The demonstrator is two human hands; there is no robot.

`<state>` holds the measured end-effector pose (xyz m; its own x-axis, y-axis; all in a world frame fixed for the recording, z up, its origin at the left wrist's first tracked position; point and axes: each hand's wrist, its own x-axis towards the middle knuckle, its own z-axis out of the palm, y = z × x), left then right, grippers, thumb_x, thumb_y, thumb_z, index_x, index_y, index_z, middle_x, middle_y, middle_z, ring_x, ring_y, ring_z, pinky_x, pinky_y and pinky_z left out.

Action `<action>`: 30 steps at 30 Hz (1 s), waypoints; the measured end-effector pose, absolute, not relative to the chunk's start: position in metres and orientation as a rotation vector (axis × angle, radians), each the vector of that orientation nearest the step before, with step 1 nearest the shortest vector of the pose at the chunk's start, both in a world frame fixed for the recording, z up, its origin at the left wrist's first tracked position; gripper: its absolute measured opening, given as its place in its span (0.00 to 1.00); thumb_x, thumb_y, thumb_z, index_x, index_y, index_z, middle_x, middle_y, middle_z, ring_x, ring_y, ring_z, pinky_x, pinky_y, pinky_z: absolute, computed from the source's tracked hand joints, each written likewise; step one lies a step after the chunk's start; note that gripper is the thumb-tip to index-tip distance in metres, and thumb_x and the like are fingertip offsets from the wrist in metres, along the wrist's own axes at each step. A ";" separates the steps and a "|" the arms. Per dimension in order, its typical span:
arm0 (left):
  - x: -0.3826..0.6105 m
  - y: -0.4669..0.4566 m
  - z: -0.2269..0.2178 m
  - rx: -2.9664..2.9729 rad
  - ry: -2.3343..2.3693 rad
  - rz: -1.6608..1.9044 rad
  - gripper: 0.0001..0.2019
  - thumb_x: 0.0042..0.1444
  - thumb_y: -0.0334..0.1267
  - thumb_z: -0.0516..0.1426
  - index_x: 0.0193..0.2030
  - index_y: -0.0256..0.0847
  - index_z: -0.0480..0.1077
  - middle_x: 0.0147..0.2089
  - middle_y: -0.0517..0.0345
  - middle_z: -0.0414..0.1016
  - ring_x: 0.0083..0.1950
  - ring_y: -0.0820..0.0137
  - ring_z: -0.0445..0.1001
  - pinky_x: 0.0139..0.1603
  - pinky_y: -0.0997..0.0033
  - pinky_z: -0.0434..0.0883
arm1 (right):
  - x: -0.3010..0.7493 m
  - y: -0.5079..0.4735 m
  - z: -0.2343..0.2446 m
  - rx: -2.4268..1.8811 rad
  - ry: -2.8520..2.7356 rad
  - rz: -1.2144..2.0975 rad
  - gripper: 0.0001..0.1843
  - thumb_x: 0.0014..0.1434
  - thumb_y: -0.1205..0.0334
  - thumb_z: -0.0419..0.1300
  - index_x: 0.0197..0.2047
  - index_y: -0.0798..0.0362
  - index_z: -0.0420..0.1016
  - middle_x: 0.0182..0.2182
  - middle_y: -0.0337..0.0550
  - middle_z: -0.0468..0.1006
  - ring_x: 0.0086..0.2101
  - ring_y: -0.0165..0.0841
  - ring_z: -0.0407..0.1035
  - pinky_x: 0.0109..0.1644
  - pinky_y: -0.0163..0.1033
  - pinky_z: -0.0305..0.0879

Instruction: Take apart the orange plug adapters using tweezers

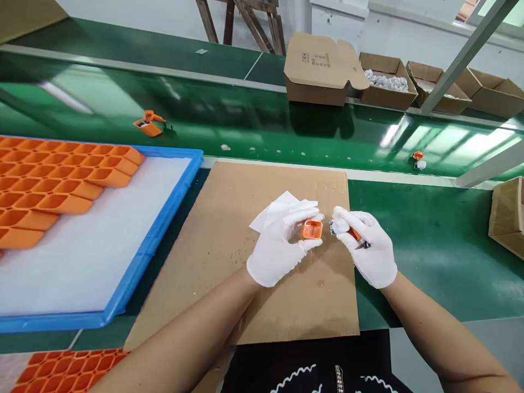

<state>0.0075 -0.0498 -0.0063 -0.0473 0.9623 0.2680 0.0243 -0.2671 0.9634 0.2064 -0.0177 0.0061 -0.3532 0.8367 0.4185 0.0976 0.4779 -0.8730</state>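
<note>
My gloved left hand (276,243) grips a small orange plastic cup (313,230) between thumb and fingers, its open mouth facing me. Just right of it, apart by a small gap, my gloved right hand (371,245) pinches a small part with a white rounded piece (339,225) and what looks like a bit of circuit board at its edge. An orange piece (354,234) and a dark pointed tip also show in the right hand; what they belong to is hidden by the fingers. Behind the left hand, a white paper sheet (266,217) lies on the cardboard (229,262).
At left, a blue-rimmed tray (164,240) holds rows of orange cups (69,185). Across the green belt (245,131) sit an orange item (149,124) and a small orange-and-white part (419,160). Cardboard boxes (317,90) stand behind, one with white pieces (387,82). A metal post (466,57) rises at right.
</note>
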 end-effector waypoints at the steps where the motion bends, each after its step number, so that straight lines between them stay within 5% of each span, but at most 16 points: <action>1: 0.009 -0.051 -0.006 1.349 1.116 1.417 0.25 0.50 0.29 0.68 0.55 0.47 0.74 0.59 0.48 0.76 0.61 0.56 0.75 0.64 0.47 0.72 | 0.206 -0.018 0.009 -0.777 -1.779 0.961 0.26 0.65 0.69 0.60 0.62 0.33 0.73 0.40 0.40 0.75 0.41 0.34 0.75 0.44 0.44 0.76; 5: 0.011 -0.051 -0.003 1.151 1.048 1.412 0.28 0.45 0.29 0.71 0.54 0.45 0.72 0.60 0.47 0.74 0.53 0.57 0.80 0.56 0.51 0.78 | 0.204 -0.021 0.017 -0.699 -1.778 0.872 0.30 0.62 0.74 0.62 0.64 0.37 0.72 0.36 0.38 0.77 0.38 0.32 0.76 0.42 0.42 0.78; 10: 0.004 -0.049 0.006 1.088 0.948 1.290 0.18 0.49 0.33 0.70 0.47 0.45 0.76 0.65 0.49 0.70 0.52 0.60 0.80 0.50 0.56 0.81 | 0.203 -0.023 0.019 -0.755 -1.701 0.836 0.19 0.59 0.72 0.67 0.51 0.45 0.80 0.38 0.42 0.82 0.39 0.35 0.78 0.45 0.47 0.79; 16: -0.007 -0.048 0.009 0.897 0.752 1.081 0.21 0.60 0.46 0.64 0.60 0.50 0.74 0.44 0.50 0.74 0.36 0.68 0.75 0.32 0.69 0.76 | 0.203 -0.024 0.024 -0.717 -1.636 0.833 0.24 0.58 0.75 0.66 0.54 0.40 0.80 0.40 0.40 0.80 0.39 0.35 0.79 0.45 0.45 0.80; 23: -0.006 -0.048 0.006 0.853 0.689 1.073 0.22 0.60 0.53 0.62 0.58 0.50 0.75 0.39 0.52 0.75 0.34 0.67 0.75 0.30 0.66 0.73 | 0.202 -0.025 0.024 -0.734 -1.636 0.828 0.24 0.59 0.75 0.66 0.54 0.40 0.80 0.40 0.40 0.80 0.38 0.34 0.78 0.43 0.44 0.80; 30: -0.004 -0.045 0.002 1.065 0.738 1.257 0.13 0.49 0.33 0.71 0.40 0.49 0.77 0.49 0.57 0.77 0.46 0.61 0.79 0.44 0.58 0.78 | 0.204 -0.026 0.019 -0.830 -1.643 0.806 0.21 0.58 0.71 0.68 0.52 0.41 0.81 0.40 0.41 0.80 0.38 0.35 0.78 0.43 0.44 0.80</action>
